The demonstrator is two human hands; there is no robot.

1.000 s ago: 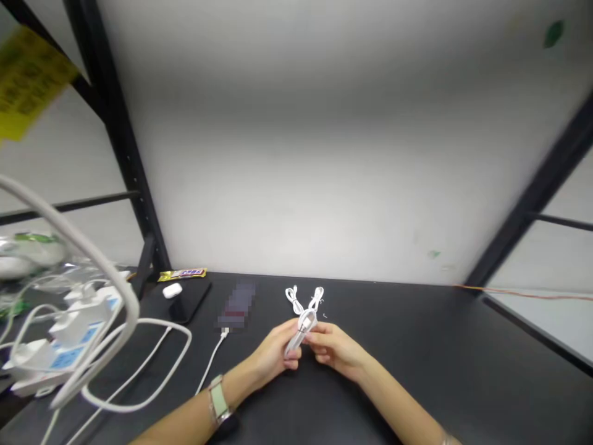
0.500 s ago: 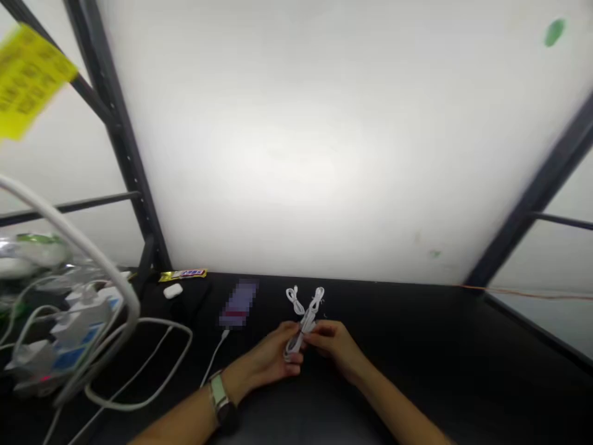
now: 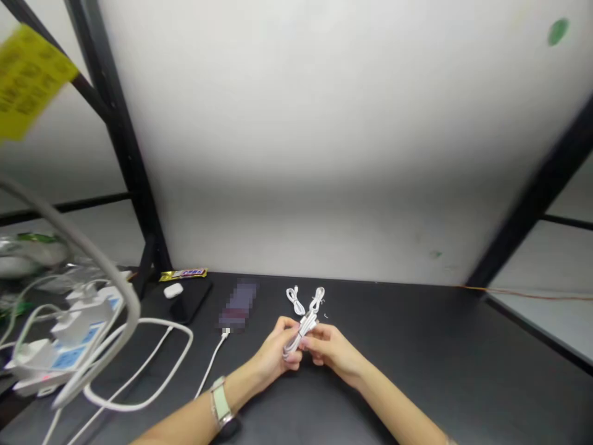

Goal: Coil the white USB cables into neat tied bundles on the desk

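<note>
White wall panelling (image 3: 296, 142) fills the upper part of the scene, framed by black metal shelf uprights (image 3: 123, 167) at the left and right. A yellow paper tag (image 3: 32, 80) hangs blurred in the top left corner. Below the panelling runs a dark matte tabletop (image 3: 417, 358).

On the left of the tabletop sits a white power strip with blue labels (image 3: 60, 352), crossed by a thick white cable (image 3: 139, 383) that loops close to the camera. Further along lie a black phone (image 3: 189, 301), a pixelated, unreadable object (image 3: 238, 306) with a thin white charging cable (image 3: 210, 364) running from it, a gold-wrapped snack bar (image 3: 183, 274), and a small white earbud case (image 3: 173, 290) resting beside the phone.

Near the middle of the tabletop, both bare forearms reach in from the bottom edge, a pale green watch (image 3: 221, 402) on the left wrist. The left hand (image 3: 271, 355) and right hand (image 3: 333, 352) meet, holding a bundled white cable (image 3: 301, 330) in the air above the tabletop. The left fingers (image 3: 287, 330) curl closed around its lower end, while the right fingers (image 3: 319, 339) press closed against its side. Two small white cable loops (image 3: 306, 301) stand up beyond the grip.
</note>
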